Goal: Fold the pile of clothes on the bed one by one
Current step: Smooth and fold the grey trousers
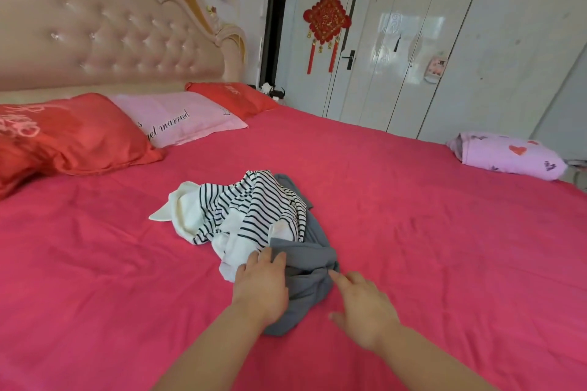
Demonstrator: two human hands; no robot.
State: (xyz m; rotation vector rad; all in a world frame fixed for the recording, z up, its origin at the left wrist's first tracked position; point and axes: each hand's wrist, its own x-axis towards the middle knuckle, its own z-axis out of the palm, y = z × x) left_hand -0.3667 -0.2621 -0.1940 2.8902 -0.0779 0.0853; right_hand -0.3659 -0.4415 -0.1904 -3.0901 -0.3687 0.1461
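Left hand point(262, 287): palm down, fingers nearly straight and close together, lying on the near edge of the pile of clothes point(270, 231); its fingertips rest where grey cloth meets white cloth. Whether they nip a fold cannot be told.
Right hand point(365, 311): spread, thumb held out to the side, forefinger straight with its tip touching the grey garment point(306, 282); the remaining fingers are hidden behind the hand.
Grey garment: crumpled between and under the two hands; its near hem lies just below the left wrist, and its far part runs beyond the fingertips along the right flank of the pile.
Striped garment point(254, 209): white with dark stripes, bunched on top of the pile, just beyond the left fingertips.
Cream garment point(187, 209): beyond and to the left of the left hand, touching the striped garment; one pointed corner lies flat on the sheet.
Bed sheet point(428, 231): pink, lightly creased; broad bare stretches lie left of the left hand, right of the right hand and beneath both forearms.
Far edge of bed: well beyond the right hand, running in front of the white wardrobe point(460, 41).
Lilac bundle point(508, 157): heart-printed, at the far right corner of the bed, well apart from the right hand.
Pillows: red pillow point(70, 136), pink pillow point(181, 117) and a second red pillow point(233, 98) in a row far beyond and left of the left hand, against the tufted headboard point(111, 38).
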